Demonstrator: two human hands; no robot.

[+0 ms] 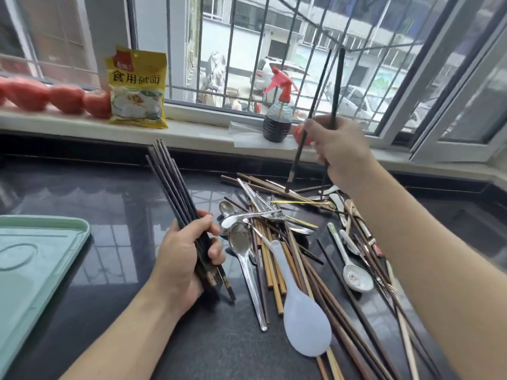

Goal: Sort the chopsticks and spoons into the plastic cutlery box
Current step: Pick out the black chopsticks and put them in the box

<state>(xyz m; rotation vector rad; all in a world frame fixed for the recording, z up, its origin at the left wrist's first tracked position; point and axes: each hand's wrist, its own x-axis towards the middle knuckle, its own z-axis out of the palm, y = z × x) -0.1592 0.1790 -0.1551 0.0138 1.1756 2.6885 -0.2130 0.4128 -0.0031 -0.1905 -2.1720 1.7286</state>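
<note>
A heap of cutlery [285, 229] lies on the dark counter: brown and light wooden chopsticks, metal spoons [241, 242], a white rice paddle [304, 319] and a ceramic spoon [356, 277]. My left hand [183, 259] grips a bundle of several dark chopsticks [171, 185] that points up and away, left of the heap. Above the heap's far side, my right hand [340, 149] holds two dark chopsticks [326, 91] nearly upright. The green plastic cutlery box [30, 259] sits at the left edge, partly cut off.
On the window sill stand a yellow food packet [137, 86], a row of tomatoes [55, 97] and a dark spray bottle with a red nozzle [277, 116]. The counter [109, 187] is glossy black. A barred window is behind.
</note>
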